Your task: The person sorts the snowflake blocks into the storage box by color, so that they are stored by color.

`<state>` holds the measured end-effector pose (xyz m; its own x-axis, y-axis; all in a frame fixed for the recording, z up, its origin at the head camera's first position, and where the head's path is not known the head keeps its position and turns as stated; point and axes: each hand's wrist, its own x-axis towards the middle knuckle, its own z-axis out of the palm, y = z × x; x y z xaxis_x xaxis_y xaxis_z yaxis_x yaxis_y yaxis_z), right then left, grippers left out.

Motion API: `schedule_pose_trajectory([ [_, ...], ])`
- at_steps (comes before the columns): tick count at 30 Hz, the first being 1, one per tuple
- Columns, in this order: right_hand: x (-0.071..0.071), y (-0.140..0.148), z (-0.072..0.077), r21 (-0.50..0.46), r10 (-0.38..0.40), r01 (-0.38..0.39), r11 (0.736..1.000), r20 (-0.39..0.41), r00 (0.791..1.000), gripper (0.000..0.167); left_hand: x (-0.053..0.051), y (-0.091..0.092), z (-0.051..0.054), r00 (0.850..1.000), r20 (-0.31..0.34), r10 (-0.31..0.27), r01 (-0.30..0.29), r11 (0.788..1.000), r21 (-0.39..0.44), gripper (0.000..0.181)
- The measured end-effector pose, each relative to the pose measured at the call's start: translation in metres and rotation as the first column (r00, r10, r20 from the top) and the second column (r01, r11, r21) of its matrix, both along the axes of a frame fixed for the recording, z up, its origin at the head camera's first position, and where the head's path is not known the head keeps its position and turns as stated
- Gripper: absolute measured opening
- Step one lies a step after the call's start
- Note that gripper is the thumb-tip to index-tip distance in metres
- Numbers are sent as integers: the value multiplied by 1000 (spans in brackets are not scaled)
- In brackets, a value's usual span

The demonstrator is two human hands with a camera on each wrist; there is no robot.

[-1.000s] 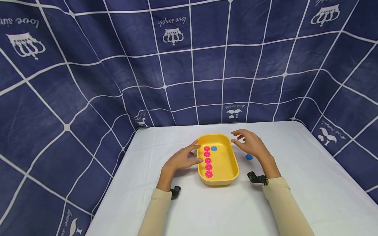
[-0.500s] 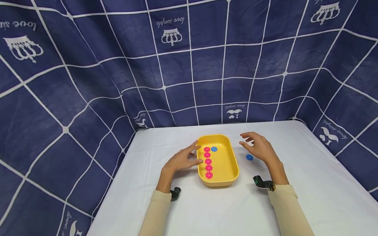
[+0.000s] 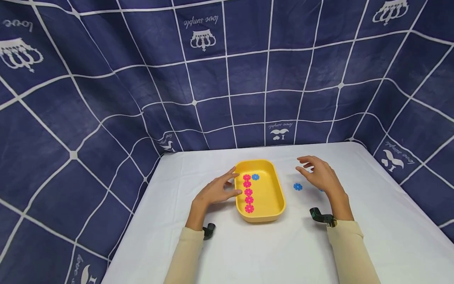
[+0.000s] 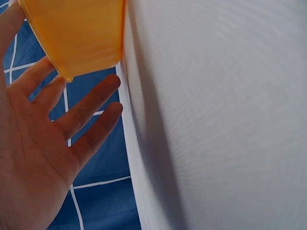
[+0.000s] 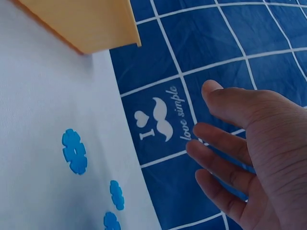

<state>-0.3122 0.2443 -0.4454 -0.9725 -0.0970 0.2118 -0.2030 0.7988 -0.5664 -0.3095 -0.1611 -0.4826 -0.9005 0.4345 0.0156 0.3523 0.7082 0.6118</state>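
Note:
A yellow tray (image 3: 267, 193) stands on the white table. Down its left side runs a column of several pink flower-shaped plastic pieces (image 3: 248, 192); one blue flower-shaped piece (image 3: 255, 177) lies beside the top one. My left hand (image 3: 214, 193) touches the tray's left rim with spread, loosely bent fingers. To the right of the tray hovers my right hand (image 3: 319, 173), fingers relaxed and nothing in them. Below it on the table lies a blue flower-shaped piece (image 3: 298, 186); another (image 3: 321, 190) is mostly hidden by the wrist. Three blue pieces (image 5: 75, 151) show in the right wrist view.
The white cloth-covered table (image 3: 248, 252) ends at a dark blue curtain (image 3: 248, 79) with white grid lines, which rises behind it and on both sides. A black wrist camera (image 3: 320, 216) sits on the right wrist, and another (image 3: 209, 230) on the left.
My right hand has moved right, away from the tray, with nothing in it. A second blue piece now peeks out by the right wrist. My left hand stays at the tray's rim.

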Motion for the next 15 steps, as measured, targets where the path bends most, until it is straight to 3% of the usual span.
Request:
schedule_pose_trajectory([
  [10,1,6,2,20,-16,15,1000,50,999,51,0,1,0,1000,6,22,-22,1000,-3,80],
  [15,0,6,-1,32,12,-14,999,72,997,49,1,0,1,1000,-1,4,-4,1000,-2,82],
])
